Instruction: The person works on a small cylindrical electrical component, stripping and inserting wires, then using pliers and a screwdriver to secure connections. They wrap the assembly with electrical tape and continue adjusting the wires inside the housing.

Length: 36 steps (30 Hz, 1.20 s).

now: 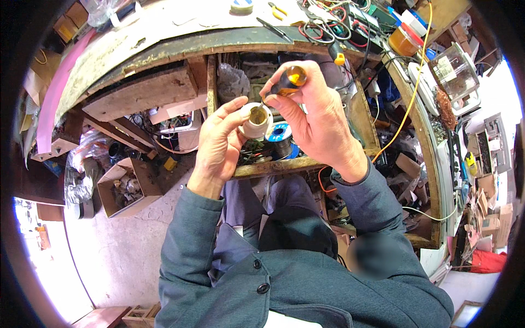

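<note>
My left hand (217, 139) grips a small white round hollow part (255, 130) by its side, thumb and fingers around the rim. Its open mouth faces up, and the inside looks brownish. In my right hand (320, 117) is a screwdriver (284, 86) with an amber and dark handle, held tilted. Its thin shaft points down into the part's mouth; what the tip touches inside cannot be made out. Below and behind both hands lies an open drawer, where a blue-ended spool of wire (280, 133) sits close to the white part.
Beyond the drawer runs a worn workbench (180, 46) bearing a tweezers-like tool (274, 30), yellow-handled pliers (278, 11) and scissors (322, 31). A yellow cable (411, 104) hangs on the right. A cardboard box (128, 186) stands on the floor at left.
</note>
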Each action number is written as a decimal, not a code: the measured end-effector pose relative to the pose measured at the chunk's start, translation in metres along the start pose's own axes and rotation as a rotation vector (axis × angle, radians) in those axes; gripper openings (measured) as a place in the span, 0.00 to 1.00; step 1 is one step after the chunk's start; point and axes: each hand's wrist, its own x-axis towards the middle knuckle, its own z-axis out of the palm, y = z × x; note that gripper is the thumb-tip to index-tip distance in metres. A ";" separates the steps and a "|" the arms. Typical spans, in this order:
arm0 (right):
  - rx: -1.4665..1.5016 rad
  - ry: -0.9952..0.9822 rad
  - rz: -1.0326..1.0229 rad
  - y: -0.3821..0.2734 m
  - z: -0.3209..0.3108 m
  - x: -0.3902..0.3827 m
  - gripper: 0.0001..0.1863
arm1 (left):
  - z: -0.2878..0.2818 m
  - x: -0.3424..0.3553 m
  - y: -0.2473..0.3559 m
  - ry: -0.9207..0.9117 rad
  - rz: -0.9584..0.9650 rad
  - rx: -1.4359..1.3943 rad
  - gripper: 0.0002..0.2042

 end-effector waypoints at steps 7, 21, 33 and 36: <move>-0.001 0.004 -0.018 0.001 0.002 0.000 0.15 | 0.000 0.000 0.000 0.007 -0.001 -0.001 0.24; -0.184 0.056 -0.153 -0.006 0.007 0.005 0.30 | -0.005 0.000 -0.001 -0.031 -0.009 -0.009 0.24; -0.214 0.059 -0.237 -0.011 0.005 0.010 0.37 | -0.002 0.000 -0.002 -0.045 0.002 -0.018 0.22; -0.179 0.028 -0.241 -0.013 0.006 0.015 0.37 | -0.001 -0.001 0.000 -0.030 -0.002 -0.011 0.23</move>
